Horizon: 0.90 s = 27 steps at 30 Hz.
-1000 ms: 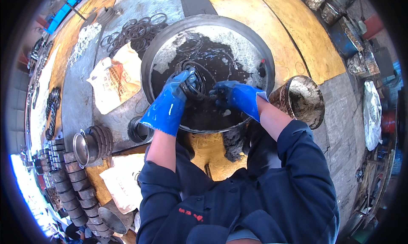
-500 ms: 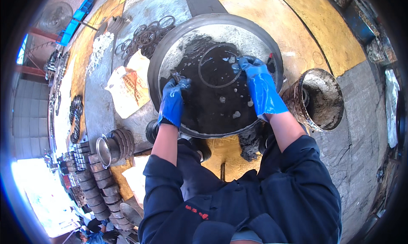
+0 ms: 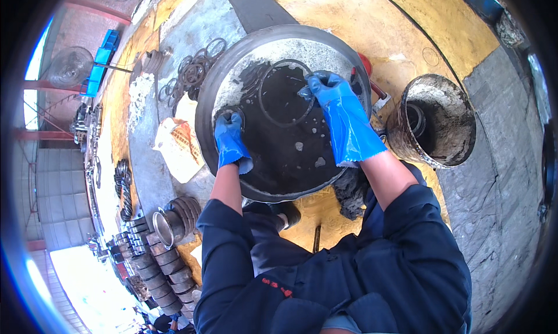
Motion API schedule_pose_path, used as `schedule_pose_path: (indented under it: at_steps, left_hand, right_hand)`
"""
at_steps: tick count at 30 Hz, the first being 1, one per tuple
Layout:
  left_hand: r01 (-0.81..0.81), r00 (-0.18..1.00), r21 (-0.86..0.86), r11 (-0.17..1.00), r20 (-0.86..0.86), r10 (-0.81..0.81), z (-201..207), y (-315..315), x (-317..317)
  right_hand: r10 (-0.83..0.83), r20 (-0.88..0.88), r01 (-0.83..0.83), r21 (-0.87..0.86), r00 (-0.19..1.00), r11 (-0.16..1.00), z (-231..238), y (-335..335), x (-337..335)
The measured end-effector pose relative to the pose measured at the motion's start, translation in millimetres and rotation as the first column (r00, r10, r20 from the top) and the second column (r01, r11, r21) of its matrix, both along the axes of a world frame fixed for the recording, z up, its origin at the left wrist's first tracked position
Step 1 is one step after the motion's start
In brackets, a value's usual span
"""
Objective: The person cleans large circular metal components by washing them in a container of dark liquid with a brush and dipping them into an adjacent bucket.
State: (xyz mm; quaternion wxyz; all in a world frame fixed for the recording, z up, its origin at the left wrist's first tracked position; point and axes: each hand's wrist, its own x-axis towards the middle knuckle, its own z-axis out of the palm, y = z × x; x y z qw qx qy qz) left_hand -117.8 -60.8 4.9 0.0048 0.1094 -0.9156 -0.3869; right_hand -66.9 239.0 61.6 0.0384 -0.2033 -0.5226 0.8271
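Note:
A large round basin [image 3: 204, 101] with a pale, crusted inner wall and dark contents stands in front of me. Above its dark contents is a thin ring [image 3: 260, 95], its right side at the fingers of my right hand [image 3: 331, 90]. That hand, in a blue rubber glove, is closed in a pinch on the ring. My left hand [image 3: 229, 130], gloved the same way, is curled closed just inside the basin's left wall. A dark curved edge shows by its fingers; what it holds is hidden. Pale flakes [image 3: 299, 146] lie in the dark contents.
Right of the basin stands a crusted bucket [image 3: 410, 133] with a ring inside, beside a red-handled tool [image 3: 378, 90]. At left are a pile of dark rings [image 3: 192, 72], a printed sack [image 3: 177, 148], a metal pot-like part [image 3: 165, 228] and stacked cylindrical parts [image 3: 157, 270].
My view has shifted and tilted. Both hands appear a little further left in it; my left fingers have curled in more, and the right hand stays at the ring's right edge.

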Motion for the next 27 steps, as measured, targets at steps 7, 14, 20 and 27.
schedule_pose_path:
  at_steps: [7,14,20,27]
  left_hand:
    - [-0.365,0.846,0.832,0.418,0.483,-0.224,56.3,39.8,38.4]
    - [0.068,0.846,0.973,0.221,0.061,-0.530,59.3,-5.9,71.7]
    - [0.254,0.960,0.538,0.804,-0.043,-0.275,56.3,45.6,151.1]
    - [0.384,0.919,-0.140,0.913,-0.041,-0.393,1.0,35.9,179.3]
  right_hand:
    - [0.286,-0.062,-0.270,0.193,0.956,0.943,-13.2,-11.4,13.2]
    - [0.190,0.111,-0.216,0.646,0.975,0.732,-27.1,-20.7,7.0]
    - [0.089,0.006,-0.074,0.619,0.996,0.782,49.3,100.0,26.7]
    - [0.211,0.048,-0.113,0.945,0.976,0.308,-6.8,300.2,119.8]
